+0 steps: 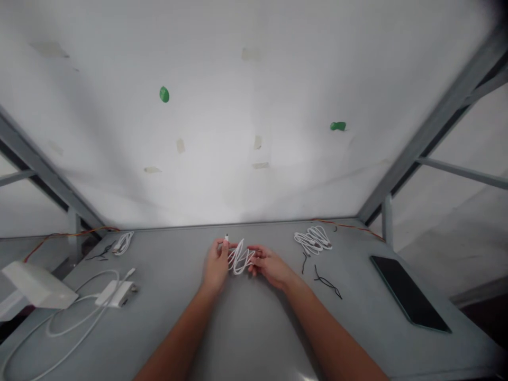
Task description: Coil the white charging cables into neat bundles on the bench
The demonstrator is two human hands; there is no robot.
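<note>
Between my two hands a loosely looped white cable (pixel 238 258) is held just above the grey table. My left hand (pixel 217 263) pinches it on the left, with a plug end sticking up past the thumb. On the right side, my right hand (pixel 266 264) has its fingers closed on the loops. Coiled white cables (pixel 313 240) lie to the right of my hands, and short black ties (pixel 327 281) rest in front of them. Another white coil (pixel 124 243) sits at the far left, beside more black ties (pixel 103 251).
A dark phone or tablet (pixel 410 293) lies on the table (pixel 246 338) at the right. At the left are a white charger (pixel 115 294) with a long cable and a white box (pixel 39 284). A white wall (pixel 222 185) and metal frame bars (pixel 428 127) bound the back and sides.
</note>
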